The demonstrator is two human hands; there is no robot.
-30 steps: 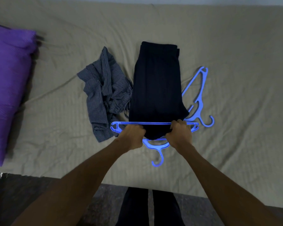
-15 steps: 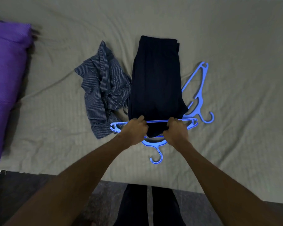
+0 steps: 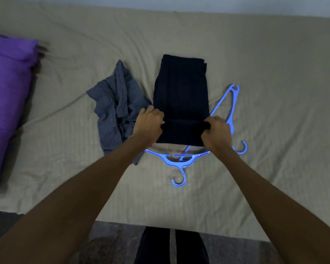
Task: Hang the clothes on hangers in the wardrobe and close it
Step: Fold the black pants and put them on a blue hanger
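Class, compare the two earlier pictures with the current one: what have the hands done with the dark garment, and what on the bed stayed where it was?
Both hands, left hand and right hand, have drawn the folded dark trousers' near end up and back over itself, away from the person, and grip the fold. The near blue plastic hanger's crossbar is now hidden. The crumpled striped grey shirt, second blue hanger and purple pillow stayed put.

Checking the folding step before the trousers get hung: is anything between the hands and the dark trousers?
Nothing visible. The left hand and right hand each grip the folded near end of the dark trousers directly. The near blue hanger lies partly under that end; the striped shirt sits beside the trousers.
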